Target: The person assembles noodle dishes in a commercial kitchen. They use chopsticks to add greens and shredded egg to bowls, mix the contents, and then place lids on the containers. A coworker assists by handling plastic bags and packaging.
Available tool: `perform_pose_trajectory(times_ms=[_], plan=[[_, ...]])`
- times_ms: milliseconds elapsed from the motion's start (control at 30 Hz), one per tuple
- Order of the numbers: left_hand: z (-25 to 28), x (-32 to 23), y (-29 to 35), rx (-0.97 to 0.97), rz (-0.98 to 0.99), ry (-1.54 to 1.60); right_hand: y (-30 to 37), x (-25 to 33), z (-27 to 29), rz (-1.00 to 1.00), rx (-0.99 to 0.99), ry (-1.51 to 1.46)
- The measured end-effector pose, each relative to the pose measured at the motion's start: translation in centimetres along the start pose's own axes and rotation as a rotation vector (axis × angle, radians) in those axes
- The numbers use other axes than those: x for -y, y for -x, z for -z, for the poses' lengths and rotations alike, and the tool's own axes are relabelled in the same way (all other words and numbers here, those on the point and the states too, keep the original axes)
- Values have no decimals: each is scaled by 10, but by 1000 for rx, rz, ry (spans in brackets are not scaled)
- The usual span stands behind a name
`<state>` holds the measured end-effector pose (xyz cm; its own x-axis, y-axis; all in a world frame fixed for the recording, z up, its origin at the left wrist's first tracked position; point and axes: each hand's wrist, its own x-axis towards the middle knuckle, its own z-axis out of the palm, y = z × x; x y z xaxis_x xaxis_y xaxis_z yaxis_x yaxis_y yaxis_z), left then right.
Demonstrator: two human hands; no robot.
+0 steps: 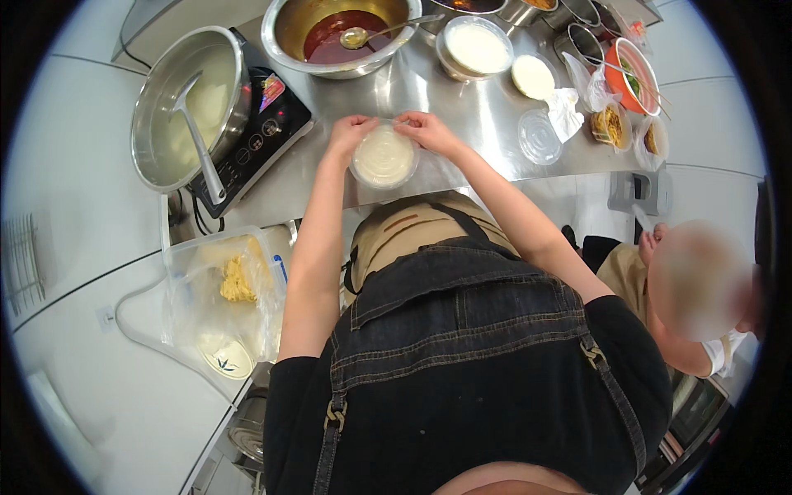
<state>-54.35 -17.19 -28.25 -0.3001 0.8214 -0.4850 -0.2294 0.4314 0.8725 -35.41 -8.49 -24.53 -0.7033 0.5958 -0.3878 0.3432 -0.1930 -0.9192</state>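
A round clear plastic tub (385, 155) with smooth whitish contents stands at the near edge of the steel counter, in front of my body. My left hand (351, 134) grips the far left of its rim, fingertips pinched. At the far right of the same rim, my right hand (428, 133) pinches with thumb and fingers. A clear lid seems to lie over the tub, but I cannot tell how far it is seated. Another clear lid (540, 137) lies on the counter to the right, beside a crumpled white tissue (565, 115).
On the left, a steel pot (145, 132) with a ladle (196, 140) sits on a black induction cooker (262, 140). Behind the tub are a bowl of red liquid (332, 69) and white-filled containers (476, 47). An orange bowl (612, 78) stands right. A co-worker's hand (652, 240) shows at right.
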Motion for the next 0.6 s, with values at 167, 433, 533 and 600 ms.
perform_pose_trajectory(times_ms=[167, 433, 533, 600], plan=[[-8, 15, -2, -124, -30, 81, 3, -9, 2, -96, -90, -104], [-36, 30, 5, -458, -133, 405, 65, -16, -3, -314, -25, -439], [-43, 33, 3, -526, -182, 415, 62, -25, 0, -261, -33, -442], [-40, 39, 5, -512, -156, 360, 52, -33, 6, -166, -85, -423]])
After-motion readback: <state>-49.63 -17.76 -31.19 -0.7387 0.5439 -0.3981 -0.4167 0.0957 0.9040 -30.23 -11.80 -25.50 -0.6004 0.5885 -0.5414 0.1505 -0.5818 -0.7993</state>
